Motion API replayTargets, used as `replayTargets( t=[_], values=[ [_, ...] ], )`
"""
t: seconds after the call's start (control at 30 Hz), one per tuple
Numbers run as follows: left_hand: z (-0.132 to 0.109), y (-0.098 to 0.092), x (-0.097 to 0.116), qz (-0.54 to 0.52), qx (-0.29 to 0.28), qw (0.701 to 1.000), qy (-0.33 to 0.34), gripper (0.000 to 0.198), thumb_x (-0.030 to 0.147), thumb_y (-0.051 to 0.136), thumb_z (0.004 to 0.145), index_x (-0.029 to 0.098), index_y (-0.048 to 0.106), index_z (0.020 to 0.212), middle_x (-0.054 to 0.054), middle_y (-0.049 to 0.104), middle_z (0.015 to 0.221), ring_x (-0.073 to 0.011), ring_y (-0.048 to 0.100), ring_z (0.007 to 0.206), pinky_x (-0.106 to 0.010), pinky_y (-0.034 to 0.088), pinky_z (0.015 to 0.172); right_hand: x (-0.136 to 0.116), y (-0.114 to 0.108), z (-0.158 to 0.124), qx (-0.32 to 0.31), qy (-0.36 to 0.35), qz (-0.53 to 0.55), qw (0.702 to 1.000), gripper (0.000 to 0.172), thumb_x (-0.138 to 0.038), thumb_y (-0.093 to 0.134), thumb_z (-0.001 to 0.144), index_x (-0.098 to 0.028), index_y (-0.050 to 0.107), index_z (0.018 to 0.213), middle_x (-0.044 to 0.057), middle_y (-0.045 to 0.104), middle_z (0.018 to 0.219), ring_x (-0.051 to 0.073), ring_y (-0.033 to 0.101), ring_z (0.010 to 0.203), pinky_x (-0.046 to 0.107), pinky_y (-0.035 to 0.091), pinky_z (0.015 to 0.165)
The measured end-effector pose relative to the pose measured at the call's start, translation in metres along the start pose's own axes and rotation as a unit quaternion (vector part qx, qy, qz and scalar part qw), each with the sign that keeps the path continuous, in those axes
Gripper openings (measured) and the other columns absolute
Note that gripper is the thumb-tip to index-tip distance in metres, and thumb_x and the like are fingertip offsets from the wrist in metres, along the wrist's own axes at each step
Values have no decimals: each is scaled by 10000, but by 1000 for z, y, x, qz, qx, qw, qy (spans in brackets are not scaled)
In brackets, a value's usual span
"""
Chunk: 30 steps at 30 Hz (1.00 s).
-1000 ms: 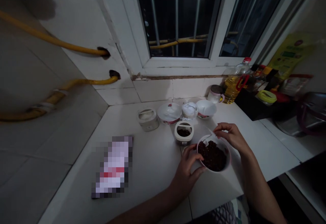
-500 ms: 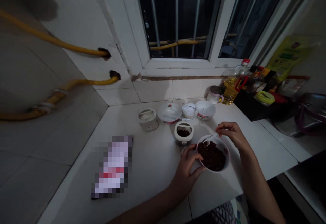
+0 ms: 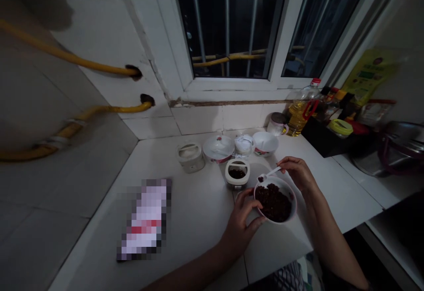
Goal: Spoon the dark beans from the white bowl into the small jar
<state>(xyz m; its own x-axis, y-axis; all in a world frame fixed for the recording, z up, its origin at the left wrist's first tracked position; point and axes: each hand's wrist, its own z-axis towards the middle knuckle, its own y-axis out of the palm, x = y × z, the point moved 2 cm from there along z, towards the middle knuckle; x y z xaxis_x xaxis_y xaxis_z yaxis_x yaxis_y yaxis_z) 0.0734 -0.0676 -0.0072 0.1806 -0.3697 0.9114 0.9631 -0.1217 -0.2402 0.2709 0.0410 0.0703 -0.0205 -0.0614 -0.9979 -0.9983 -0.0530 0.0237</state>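
Observation:
My left hand is closed on the left side of a white bowl with a pinkish rim. Inside the bowl lies a dark reddish-brown chunky mixture. Between the fingertips of my right hand is the handle of a small white spoon. Its scoop hangs over the bowl's far left rim, apart from the mixture, with a dark bit in it. Just beyond the bowl stands a small container with a whitish, see-through-topped lid and dark contents.
Behind are a lidded container, a wide bowl, a plastic-wrapped white item and another bowl. An oil bottle, a mug and a metal pot stand right. A blurred-out flat object lies left.
My right hand has raised the spoon out of the mixture to above the bowl's far rim. My left hand still holds the bowl, and the view has shifted slightly.

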Motion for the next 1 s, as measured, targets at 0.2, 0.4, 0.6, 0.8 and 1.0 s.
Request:
replayTargets(
  t=[0.2, 0.4, 0.6, 0.8, 1.0],
  values=[
    [-1, 2, -3, 1, 1, 1000, 3, 108, 265, 648, 837, 221, 637, 935, -113, 511, 1268, -283, 476, 1253, -427, 418, 1020, -9, 19, -2, 34, -62, 31, 997, 73, -231, 732, 549, -193, 720, 610, -13, 628, 506, 133, 535, 526, 300, 440, 655],
    [-1, 1, -5, 20, 0, 1000, 0, 118, 281, 656, 839, 225, 646, 943, -104, 518, 1258, -279, 476, 1248, -428, 415, 1028, -16, 50, -19, -44, -242, -152, 957, 104, -307, 699, 771, -214, 716, 727, 23, 701, 724, 185, 622, 753, 346, 475, 787],
    [-1, 0, -2, 9, -3, 1000, 2, 113, 291, 657, 843, 229, 651, 937, -105, 515, 1266, -282, 477, 1249, -429, 420, 1025, -18, 46, -28, -58, -333, -188, 922, 69, -279, 679, 818, -247, 733, 789, 44, 700, 796, 207, 621, 843, 368, 491, 798],
    [0, 0, 0, -3, 0, 1000, -2, 118, 311, 652, 852, 221, 648, 928, -118, 513, 1276, -287, 491, 1237, -432, 428, 1013, -11, 13, -21, 13, -284, -142, 948, 89, -313, 726, 768, -226, 728, 756, 30, 683, 737, 182, 620, 720, 325, 485, 696],
    [0, 1, -1, -9, 7, 1000, 4, 131, 333, 647, 853, 224, 646, 927, -119, 510, 1267, -292, 494, 1232, -437, 431, 1010, -15, -4, -24, -64, -254, -181, 948, 163, -352, 707, 776, -203, 703, 710, 24, 658, 659, 182, 606, 680, 319, 479, 671]
  ],
)
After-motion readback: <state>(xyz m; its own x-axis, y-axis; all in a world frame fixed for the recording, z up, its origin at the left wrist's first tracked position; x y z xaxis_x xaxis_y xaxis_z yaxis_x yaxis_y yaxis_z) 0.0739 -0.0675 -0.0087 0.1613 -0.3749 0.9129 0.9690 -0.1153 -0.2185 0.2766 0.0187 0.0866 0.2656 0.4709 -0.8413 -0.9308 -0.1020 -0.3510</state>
